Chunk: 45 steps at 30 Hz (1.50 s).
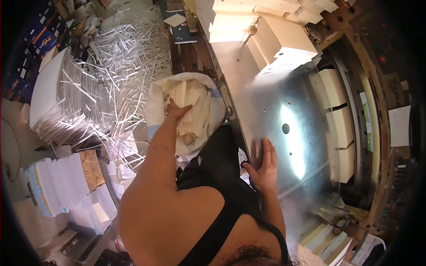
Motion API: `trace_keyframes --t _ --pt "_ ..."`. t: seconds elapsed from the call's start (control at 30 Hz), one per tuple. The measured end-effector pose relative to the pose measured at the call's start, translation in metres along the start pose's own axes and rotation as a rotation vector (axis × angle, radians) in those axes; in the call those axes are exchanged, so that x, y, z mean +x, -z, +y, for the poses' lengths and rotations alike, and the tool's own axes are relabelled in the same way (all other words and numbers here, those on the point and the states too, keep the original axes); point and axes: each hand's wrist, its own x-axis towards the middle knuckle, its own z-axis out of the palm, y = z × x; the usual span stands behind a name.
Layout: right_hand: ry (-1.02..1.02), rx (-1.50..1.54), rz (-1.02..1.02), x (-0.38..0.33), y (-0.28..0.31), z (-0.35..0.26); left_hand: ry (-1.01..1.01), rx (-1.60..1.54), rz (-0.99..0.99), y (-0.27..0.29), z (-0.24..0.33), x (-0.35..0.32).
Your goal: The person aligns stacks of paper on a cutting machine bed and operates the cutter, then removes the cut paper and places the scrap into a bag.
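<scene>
My left hand (179,110) reaches down into a white sack (156,99) beside the worktable. Its fingers are spread on top of a heap of cream-coloured paper offcut strips (197,99) that fills the sack, and it grips none that I can see. At the near edge of the shiny metal table (266,106), my right hand (265,168) rests with straight fingers and the thumb held apart. Nothing shows in the right hand. The underside of both palms is hidden.
Loose white paper shavings (128,48) cover the floor at the far left, beside a tall paper stack (46,99). Cut paper blocks (290,42) stand at the table's far end; more blocks (341,126) line its right side. Bundled sheets (62,181) sit at lower left.
</scene>
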Motion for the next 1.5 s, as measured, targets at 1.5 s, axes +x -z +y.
trace_keyframes --t 1.5 --pt "0.066 0.059 0.079 0.000 0.003 0.007 -0.569 0.265 -0.186 -0.137 0.060 -0.115"
